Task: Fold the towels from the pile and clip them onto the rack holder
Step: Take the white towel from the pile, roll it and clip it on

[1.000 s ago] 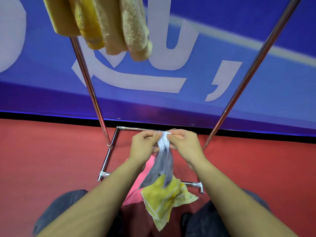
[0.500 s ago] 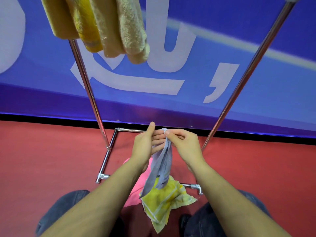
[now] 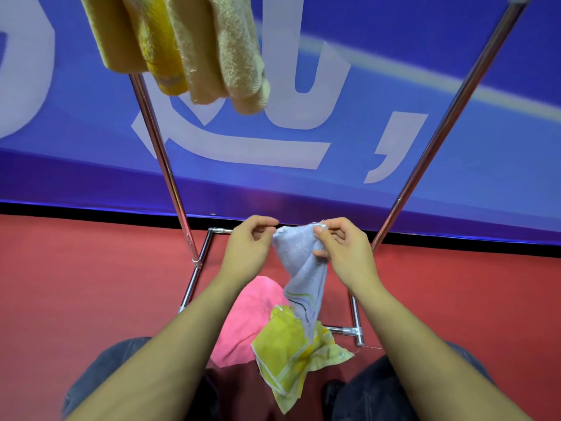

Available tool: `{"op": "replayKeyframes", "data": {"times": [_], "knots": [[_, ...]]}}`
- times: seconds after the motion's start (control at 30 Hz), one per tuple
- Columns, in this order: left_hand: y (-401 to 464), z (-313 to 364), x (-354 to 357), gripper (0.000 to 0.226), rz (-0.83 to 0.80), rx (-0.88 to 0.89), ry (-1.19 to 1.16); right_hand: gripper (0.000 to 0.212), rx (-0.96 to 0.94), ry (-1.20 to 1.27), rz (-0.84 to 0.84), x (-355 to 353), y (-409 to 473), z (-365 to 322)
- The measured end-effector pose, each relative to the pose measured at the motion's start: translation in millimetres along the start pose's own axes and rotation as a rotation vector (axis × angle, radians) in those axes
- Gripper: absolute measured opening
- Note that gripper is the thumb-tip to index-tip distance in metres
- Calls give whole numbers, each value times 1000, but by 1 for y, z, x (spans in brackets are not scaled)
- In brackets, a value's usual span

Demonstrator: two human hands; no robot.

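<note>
The grey towel [image 3: 300, 268] is pinched at its top edge by the left hand [image 3: 249, 250] and right hand [image 3: 343, 250]. It is hung above the yellow towel [image 3: 291, 354] and pink towel [image 3: 252, 317].

Red floor [image 3: 76, 284] meets a blue banner [image 3: 455, 147] with white lettering [image 3: 236, 150].

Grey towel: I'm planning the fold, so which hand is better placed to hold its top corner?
Right hand: it already pinches the grey towel at its top edge; the left hand only touches the other corner.
</note>
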State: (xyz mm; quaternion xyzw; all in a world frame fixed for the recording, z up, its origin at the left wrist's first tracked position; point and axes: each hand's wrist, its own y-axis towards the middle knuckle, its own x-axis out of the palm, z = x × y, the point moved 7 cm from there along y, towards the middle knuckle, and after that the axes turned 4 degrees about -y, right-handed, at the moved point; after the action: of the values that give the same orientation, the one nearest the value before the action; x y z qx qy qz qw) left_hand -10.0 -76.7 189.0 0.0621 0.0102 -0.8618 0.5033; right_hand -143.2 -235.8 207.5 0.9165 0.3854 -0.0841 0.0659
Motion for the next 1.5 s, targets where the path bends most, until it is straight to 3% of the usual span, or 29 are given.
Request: {"op": "replayKeyframes", "data": {"times": [0.1, 0.37, 0.6, 0.7, 0.8, 0.9, 0.97, 1.23, 1.37, 1.5], "knots": [[2, -8, -3, 32, -80, 142, 247, 6, -22, 60, -23, -6, 0, -2], [-13, -13, 16, 40, -285, 352, 367, 6, -64, 152, -45, -13, -3, -10], [-14, -14, 12, 45, -271, 278, 459, 7, -88, 151, -109, -9, -5, -17], [-19, -24, 17, 72, -430, 174, 609, 7, -103, 161, -148, -7, -8, -21], [-23, -35, 18, 66, -545, 128, 775, 7, -100, 146, -162, -7, -7, -20], [-17, -36, 7, 59, -499, 107, 837, 6, -84, 109, -121, -14, -2, -16], [-12, -29, 1, 67, -449, 125, 873, 5, -65, 91, -75, -21, 1, -12], [-11, 4, -4, 38, -286, 408, 882, 4, 24, 31, 50, -41, 13, 10], [-15, 5, 3, 44, -394, 499, 867, 4, 19, 46, 55, -42, 12, 8], [-41, 22, 25, 36, -552, 804, 803, 4, 10, 20, 47, -40, 13, 11]]}}
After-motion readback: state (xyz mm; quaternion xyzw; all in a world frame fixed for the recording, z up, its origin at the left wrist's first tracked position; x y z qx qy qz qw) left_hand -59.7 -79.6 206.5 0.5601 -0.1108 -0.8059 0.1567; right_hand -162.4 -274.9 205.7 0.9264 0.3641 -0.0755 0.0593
